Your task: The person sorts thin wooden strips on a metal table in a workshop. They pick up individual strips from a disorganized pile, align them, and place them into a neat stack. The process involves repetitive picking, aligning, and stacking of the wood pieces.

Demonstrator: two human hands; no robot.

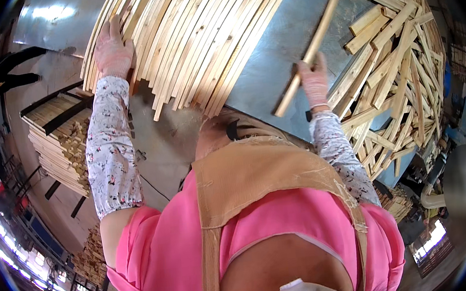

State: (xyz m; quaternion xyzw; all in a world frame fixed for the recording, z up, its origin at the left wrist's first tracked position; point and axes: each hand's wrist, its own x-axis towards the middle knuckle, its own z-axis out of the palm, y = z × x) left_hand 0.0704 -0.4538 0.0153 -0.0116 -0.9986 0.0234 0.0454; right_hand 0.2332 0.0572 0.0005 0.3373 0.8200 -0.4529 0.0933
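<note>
Wooden slats (202, 43) lie side by side in a wide row on a metal table (285, 46), their near ends uneven and jutting past the edge. My left hand (114, 51), in a pale pinkish glove, lies on the left part of the row with its fingers stretched along the slats. To the right of the row, my right hand (315, 80), gloved alike, is closed around a single wooden slat (325, 24). This slat slants over the bare metal, apart from the others. The fingers on its underside are partly hidden.
A jumbled heap of wooden slats (393, 70) covers the table's right side. At lower left, a neat stack of slats (58, 144) stands on dark metal supports. Another person's dark-clothed legs (13, 70) show at far left. The table edge runs close to my apron (257, 171).
</note>
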